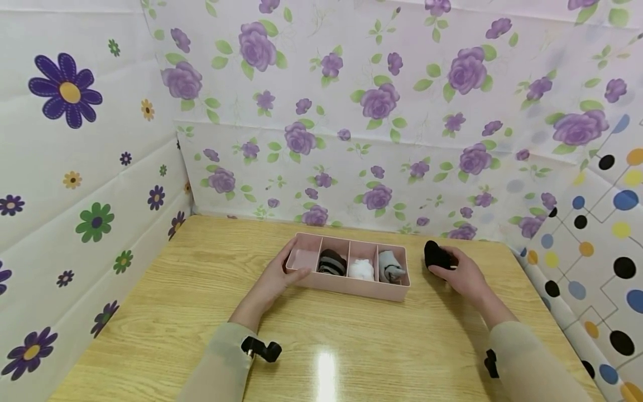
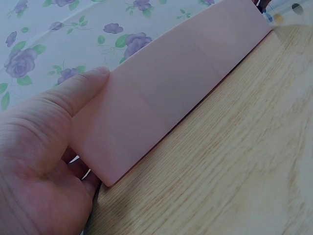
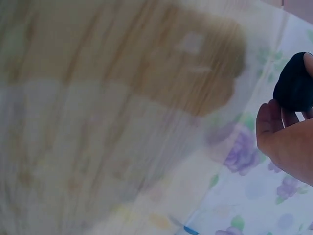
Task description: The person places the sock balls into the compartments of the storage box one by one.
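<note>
A pink divided box (image 1: pixel 346 283) sits on the table. My left hand (image 1: pixel 273 277) grips its left end, the thumb (image 2: pixel 88 88) against the long front wall and the other fingers round the end, partly hidden. From left to right, the box has a compartment with only its pink floor showing, then a dark striped rolled sock (image 1: pixel 332 263), a white rolled sock (image 1: pixel 361 269) and a grey rolled sock (image 1: pixel 390 268). Right of the box, my right hand (image 1: pixel 468 274) holds a black rolled sock (image 1: pixel 436 255) between thumb and fingers, raised off the table in the right wrist view.
The wooden table (image 1: pixel 351 335) reaches back to a wall cloth (image 1: pixel 341 162) with purple flowers. Patterned cloths also hang at the left (image 1: pixel 90 184) and right (image 1: pixel 593 251). Black camera mounts sit on both sleeves.
</note>
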The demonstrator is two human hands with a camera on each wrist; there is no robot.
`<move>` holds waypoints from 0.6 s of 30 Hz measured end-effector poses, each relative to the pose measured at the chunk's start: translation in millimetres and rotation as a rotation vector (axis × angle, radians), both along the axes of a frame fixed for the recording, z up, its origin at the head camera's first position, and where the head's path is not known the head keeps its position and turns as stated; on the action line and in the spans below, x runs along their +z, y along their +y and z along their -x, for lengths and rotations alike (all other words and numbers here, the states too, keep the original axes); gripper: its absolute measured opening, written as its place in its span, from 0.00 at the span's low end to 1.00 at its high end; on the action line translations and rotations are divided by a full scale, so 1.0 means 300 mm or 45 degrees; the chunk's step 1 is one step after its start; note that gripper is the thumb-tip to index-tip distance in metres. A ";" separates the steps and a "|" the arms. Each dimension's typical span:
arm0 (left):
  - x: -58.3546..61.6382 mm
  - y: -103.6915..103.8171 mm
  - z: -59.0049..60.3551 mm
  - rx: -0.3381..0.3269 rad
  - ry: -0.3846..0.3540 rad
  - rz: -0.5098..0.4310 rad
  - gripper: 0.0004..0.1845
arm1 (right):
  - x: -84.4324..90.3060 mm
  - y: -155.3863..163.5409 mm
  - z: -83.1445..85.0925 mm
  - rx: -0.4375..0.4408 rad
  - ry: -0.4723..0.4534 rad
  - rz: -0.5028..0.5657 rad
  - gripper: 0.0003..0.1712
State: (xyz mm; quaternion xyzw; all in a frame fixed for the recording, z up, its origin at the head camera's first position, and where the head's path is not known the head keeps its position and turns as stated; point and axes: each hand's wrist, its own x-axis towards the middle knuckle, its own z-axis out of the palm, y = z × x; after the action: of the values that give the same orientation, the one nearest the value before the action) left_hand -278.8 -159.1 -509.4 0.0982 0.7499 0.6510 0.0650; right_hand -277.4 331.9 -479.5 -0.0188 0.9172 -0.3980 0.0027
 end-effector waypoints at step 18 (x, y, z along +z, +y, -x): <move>-0.005 0.000 0.003 -0.007 -0.009 -0.010 0.53 | 0.138 -0.188 -0.034 0.081 0.116 0.147 0.47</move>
State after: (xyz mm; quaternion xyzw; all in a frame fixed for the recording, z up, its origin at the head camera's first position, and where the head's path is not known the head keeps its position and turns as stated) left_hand -279.8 -158.9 -511.1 0.0981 0.7469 0.6541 0.0692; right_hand -267.3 275.5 -438.1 -0.0663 0.8908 -0.4487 -0.0276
